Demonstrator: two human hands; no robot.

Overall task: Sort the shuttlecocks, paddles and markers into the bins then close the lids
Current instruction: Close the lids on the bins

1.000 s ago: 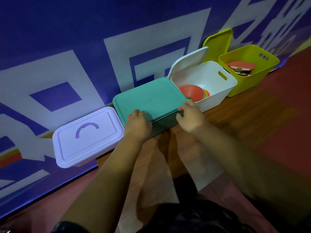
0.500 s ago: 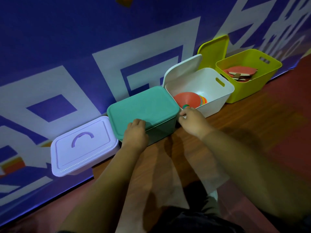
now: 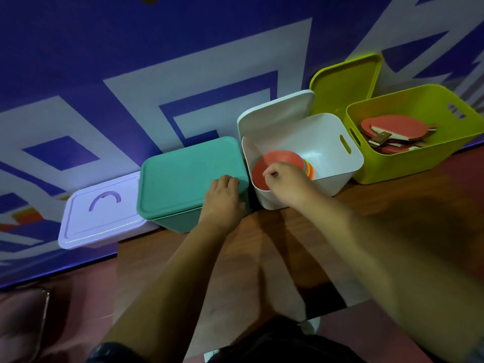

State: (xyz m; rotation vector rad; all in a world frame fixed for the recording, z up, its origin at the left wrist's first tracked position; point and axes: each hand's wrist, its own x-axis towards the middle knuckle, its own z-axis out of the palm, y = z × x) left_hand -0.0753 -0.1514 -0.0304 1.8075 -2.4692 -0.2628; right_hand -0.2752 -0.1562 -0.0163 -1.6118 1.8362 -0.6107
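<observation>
L hand [image 3: 222, 200]: fingers together, resting on teal lid [image 3: 183, 176] at its right front corner; thumb hidden.
R hand [image 3: 285, 182]: centre frame, fingers curled over white bin [image 3: 337, 158] front rim; can't tell if pinching anything.
Markers [image 3: 280, 159]: disc stack, red on top, in white bin.
Paddles [image 3: 392, 129]: in yellow-green bin [image 3: 408, 166], upper right, lid up.
Lilac bin [image 3: 104, 218]: left, lid on.

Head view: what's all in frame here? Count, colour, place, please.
lilac bin: 1, lidded, far left
teal bin: 1, lidded, beside it
white bin: 1, open, right of teal
yellow-green bin: 1, open, far right
white lid: 1, propped behind white bin
yellow-green lid: 1, propped behind its bin
markers: stack, red on top, in white bin
paddles: several, red, in yellow-green bin
left hand: rests on teal bin's top
right hand: fingers curled, over white bin
</observation>
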